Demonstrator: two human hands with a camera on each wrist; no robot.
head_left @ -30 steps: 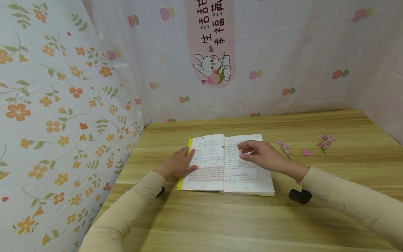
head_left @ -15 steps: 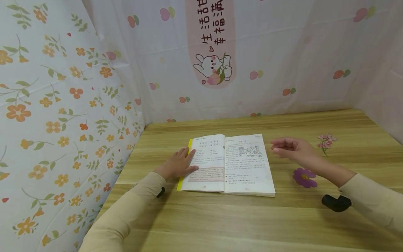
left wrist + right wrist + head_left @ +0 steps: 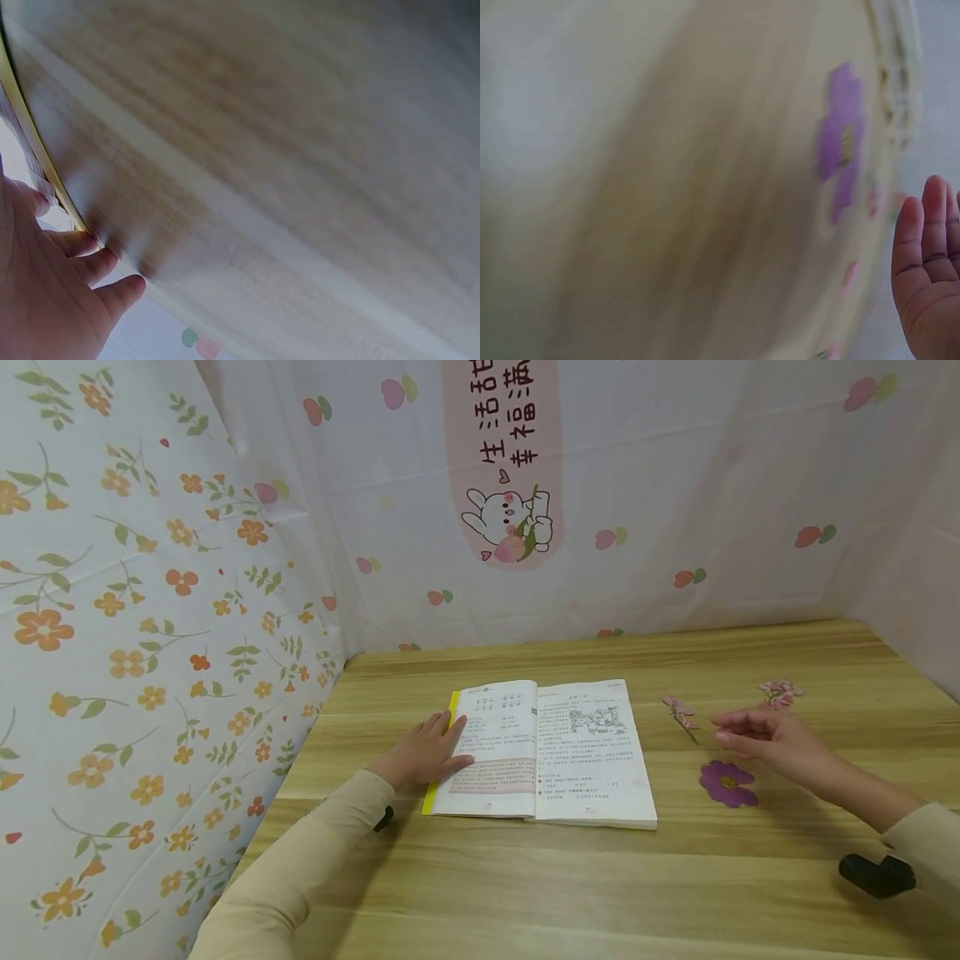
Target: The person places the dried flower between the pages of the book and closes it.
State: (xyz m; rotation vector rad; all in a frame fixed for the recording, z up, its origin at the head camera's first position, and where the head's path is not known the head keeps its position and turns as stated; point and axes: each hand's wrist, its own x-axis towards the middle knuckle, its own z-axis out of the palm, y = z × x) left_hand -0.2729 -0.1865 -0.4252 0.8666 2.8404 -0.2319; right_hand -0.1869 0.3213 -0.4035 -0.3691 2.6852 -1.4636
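An open book [image 3: 592, 777] with printed pages and a yellow cover edge lies on the wooden table. My left hand [image 3: 423, 750] rests with spread fingers on its left margin; in the left wrist view the left fingers [image 3: 96, 264] reach the yellow edge. To the right of the book, my right hand [image 3: 780, 747] hovers with loosely bent fingers and nothing visible in them. Around it are a flat purple flower [image 3: 726, 783], a small pink sprig [image 3: 681, 718] and a second pink sprig [image 3: 780, 692], its stem hidden by the hand. The purple flower [image 3: 844, 139] also shows in the right wrist view.
The wood-grain table [image 3: 540, 893] meets a pale curtain [image 3: 637, 585] with printed fruit and a rabbit picture at the back. A flower-patterned cloth [image 3: 150, 693] hangs along the left side. A black device [image 3: 877, 875] sits at the right wrist.
My right hand has moved rightward from over the right page to above the flowers, uncovering the page's drawing, the purple flower and the nearer sprig. My left hand has stayed on the book.
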